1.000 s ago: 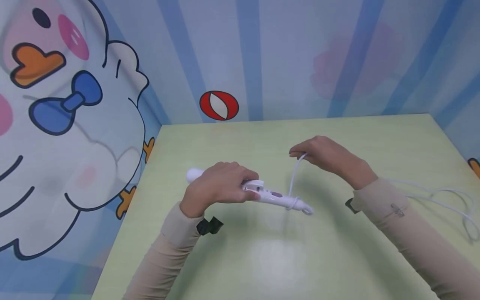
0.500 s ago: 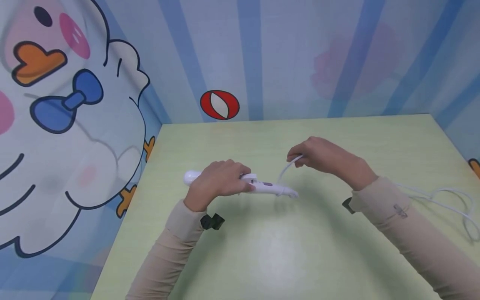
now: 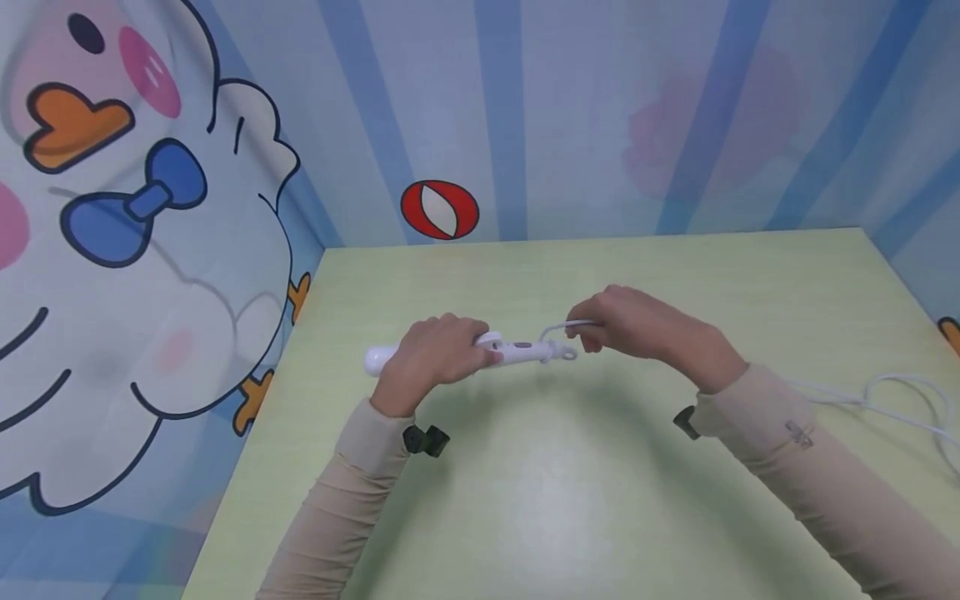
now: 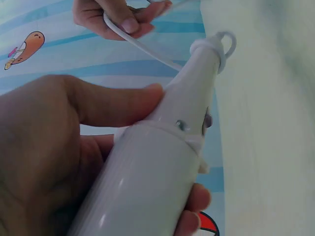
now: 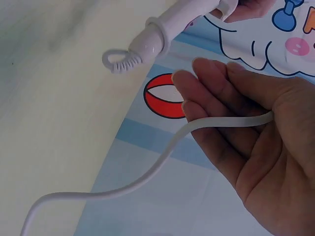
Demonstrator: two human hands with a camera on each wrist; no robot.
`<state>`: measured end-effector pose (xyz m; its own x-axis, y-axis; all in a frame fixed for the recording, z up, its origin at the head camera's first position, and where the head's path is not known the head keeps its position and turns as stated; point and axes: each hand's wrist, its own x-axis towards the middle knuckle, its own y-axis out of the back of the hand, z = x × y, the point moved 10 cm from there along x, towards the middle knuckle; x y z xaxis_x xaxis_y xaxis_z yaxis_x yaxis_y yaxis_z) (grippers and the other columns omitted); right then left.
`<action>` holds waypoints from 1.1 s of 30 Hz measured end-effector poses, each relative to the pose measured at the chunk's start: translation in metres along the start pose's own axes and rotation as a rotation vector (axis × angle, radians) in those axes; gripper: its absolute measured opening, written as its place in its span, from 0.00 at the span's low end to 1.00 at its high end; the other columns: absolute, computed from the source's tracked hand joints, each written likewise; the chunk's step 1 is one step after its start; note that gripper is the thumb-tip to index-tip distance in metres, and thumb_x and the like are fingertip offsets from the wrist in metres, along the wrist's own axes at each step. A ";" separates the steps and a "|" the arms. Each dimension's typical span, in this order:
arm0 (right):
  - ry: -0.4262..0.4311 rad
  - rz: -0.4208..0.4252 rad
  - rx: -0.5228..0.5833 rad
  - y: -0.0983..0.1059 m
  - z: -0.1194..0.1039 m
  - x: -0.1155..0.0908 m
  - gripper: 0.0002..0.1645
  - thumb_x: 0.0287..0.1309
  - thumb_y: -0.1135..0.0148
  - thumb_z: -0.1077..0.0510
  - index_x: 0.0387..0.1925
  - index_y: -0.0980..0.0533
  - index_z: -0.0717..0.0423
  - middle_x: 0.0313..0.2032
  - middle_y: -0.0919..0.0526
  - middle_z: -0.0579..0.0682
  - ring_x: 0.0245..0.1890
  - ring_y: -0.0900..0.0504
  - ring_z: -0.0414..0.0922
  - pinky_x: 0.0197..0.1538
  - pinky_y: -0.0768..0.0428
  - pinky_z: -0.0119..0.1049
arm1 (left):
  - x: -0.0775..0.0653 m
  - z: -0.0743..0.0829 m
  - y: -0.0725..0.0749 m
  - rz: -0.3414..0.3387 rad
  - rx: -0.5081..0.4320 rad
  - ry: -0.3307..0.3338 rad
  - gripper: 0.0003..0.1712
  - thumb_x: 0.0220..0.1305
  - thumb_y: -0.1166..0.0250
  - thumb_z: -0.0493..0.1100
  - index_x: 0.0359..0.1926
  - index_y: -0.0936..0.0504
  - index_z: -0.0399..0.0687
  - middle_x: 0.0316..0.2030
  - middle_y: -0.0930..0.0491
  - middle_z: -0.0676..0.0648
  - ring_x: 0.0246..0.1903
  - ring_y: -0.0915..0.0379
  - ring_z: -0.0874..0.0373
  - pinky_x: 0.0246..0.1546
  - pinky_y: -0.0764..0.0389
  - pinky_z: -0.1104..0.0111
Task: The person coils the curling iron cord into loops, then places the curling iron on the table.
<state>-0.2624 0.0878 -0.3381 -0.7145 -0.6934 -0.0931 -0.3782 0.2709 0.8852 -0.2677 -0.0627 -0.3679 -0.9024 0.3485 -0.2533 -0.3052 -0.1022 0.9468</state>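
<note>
In the head view my left hand (image 3: 442, 354) grips a white curling iron (image 3: 517, 353) round its barrel, holding it above the table. Its rounded end (image 3: 377, 360) sticks out to the left, and its handle points right. The left wrist view shows the thumb along the iron's body (image 4: 147, 162), with fingertips coming round the far side. The white cord (image 5: 142, 179) makes a small loop at the handle's tail (image 5: 147, 42) and is wound round it. My right hand (image 3: 630, 325) holds this cord beside the tail; in the right wrist view it crosses the palm under bent fingers.
Loose coils of the cord (image 3: 900, 408) lie on the pale green table (image 3: 555, 500) at the right. Behind and to the left stand walls (image 3: 570, 125) printed with blue stripes and a cartoon bird (image 3: 172, 275). Small black wrist cameras (image 3: 426, 441) sit at the cuffs.
The curling iron's handle end has swung up and away, bringing the iron from sloping down right to nearly level. My right hand has moved slightly left and lower with the cord, nearer the tail.
</note>
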 end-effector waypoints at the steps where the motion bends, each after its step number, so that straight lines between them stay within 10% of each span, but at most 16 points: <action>1: 0.000 0.003 0.006 0.000 -0.001 0.000 0.07 0.62 0.46 0.61 0.36 0.21 0.52 0.21 0.22 0.40 0.21 0.28 0.38 0.30 0.29 0.35 | 0.001 -0.001 0.001 0.006 -0.003 0.007 0.19 0.59 0.45 0.59 0.44 0.23 0.55 0.25 0.25 0.52 0.25 0.30 0.57 0.25 0.31 0.65; 15: -0.045 0.150 0.075 -0.008 -0.001 -0.003 0.18 0.69 0.59 0.45 0.33 0.27 0.49 0.20 0.25 0.41 0.17 0.31 0.39 0.26 0.30 0.36 | 0.004 -0.010 0.015 0.124 -0.046 0.072 0.19 0.63 0.49 0.58 0.45 0.27 0.52 0.24 0.26 0.50 0.23 0.30 0.56 0.23 0.32 0.65; 25: -0.060 0.297 0.141 -0.011 0.000 -0.007 0.17 0.68 0.57 0.54 0.45 0.22 0.53 0.20 0.24 0.40 0.12 0.36 0.38 0.21 0.36 0.34 | 0.003 -0.013 0.024 0.230 -0.087 0.100 0.17 0.65 0.50 0.58 0.44 0.29 0.51 0.24 0.28 0.49 0.22 0.30 0.55 0.22 0.32 0.64; 33: -0.083 0.206 0.255 -0.031 0.010 -0.004 0.17 0.68 0.56 0.54 0.51 0.24 0.51 0.24 0.23 0.42 0.12 0.40 0.39 0.21 0.36 0.34 | 0.000 -0.014 0.033 0.291 -0.108 0.084 0.17 0.66 0.51 0.58 0.40 0.29 0.50 0.22 0.29 0.50 0.21 0.31 0.55 0.19 0.33 0.65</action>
<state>-0.2537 0.0887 -0.3691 -0.8327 -0.5529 0.0300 -0.3484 0.5652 0.7478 -0.2818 -0.0793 -0.3395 -0.9771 0.2126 0.0055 -0.0570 -0.2866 0.9564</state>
